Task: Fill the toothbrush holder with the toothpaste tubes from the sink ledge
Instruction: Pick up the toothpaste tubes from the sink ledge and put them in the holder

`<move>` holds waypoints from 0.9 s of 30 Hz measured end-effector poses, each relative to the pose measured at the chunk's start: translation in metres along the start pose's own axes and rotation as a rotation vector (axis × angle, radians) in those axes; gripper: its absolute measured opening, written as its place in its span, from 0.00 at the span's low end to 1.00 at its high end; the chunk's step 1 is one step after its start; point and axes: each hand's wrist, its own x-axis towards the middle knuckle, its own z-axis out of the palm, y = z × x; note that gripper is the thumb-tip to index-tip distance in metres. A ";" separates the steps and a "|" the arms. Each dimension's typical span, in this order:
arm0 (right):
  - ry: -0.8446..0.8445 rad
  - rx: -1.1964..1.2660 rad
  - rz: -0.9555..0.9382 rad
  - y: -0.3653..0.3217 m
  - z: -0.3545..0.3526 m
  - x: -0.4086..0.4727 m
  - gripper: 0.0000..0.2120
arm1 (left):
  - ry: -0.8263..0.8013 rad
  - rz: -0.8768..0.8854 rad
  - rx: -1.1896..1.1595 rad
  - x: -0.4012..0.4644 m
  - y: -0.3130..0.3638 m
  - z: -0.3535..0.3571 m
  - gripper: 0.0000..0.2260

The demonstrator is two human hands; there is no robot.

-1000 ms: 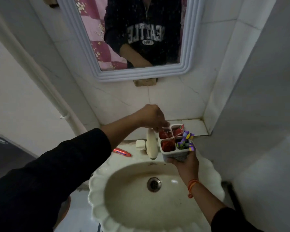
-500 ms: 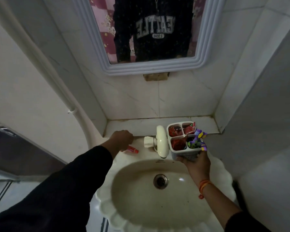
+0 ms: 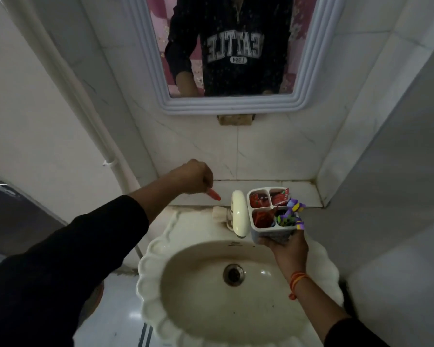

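Note:
My right hand (image 3: 286, 249) holds a white four-compartment toothbrush holder (image 3: 268, 230) from below, just right of the tap. Three compartments hold red toothpaste tubes (image 3: 261, 200); the near right one holds purple and yellow toothbrushes (image 3: 292, 212). My left hand (image 3: 193, 177) hangs above the ledge, left of the tap, closed on a small red toothpaste tube (image 3: 214, 194) whose end sticks out toward the holder. The tube is lifted clear of the sink ledge (image 3: 186, 216).
A cream scalloped sink (image 3: 150, 271) with a drain (image 3: 233, 274) lies below my hands. A cream tap (image 3: 238, 212) stands beside the holder. A tiled shelf (image 3: 306, 194) runs along the back wall under a framed mirror (image 3: 236, 106). A pipe (image 3: 90, 126) runs down the left wall.
My left hand went from the holder to the ledge, closed on the red tube there, and has now lifted it up and rightward. The holder stays in my right hand.

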 end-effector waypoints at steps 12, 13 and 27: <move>-0.026 0.009 0.002 -0.002 -0.002 -0.003 0.51 | 0.237 0.248 -0.096 -0.019 0.117 -0.068 0.13; -0.025 0.010 -0.001 -0.002 -0.002 -0.003 0.51 | 0.193 0.257 -0.073 -0.019 0.125 -0.061 0.12; -0.025 -0.011 0.031 -0.005 -0.004 -0.001 0.50 | -0.147 -0.132 -0.238 0.039 0.124 -0.014 0.19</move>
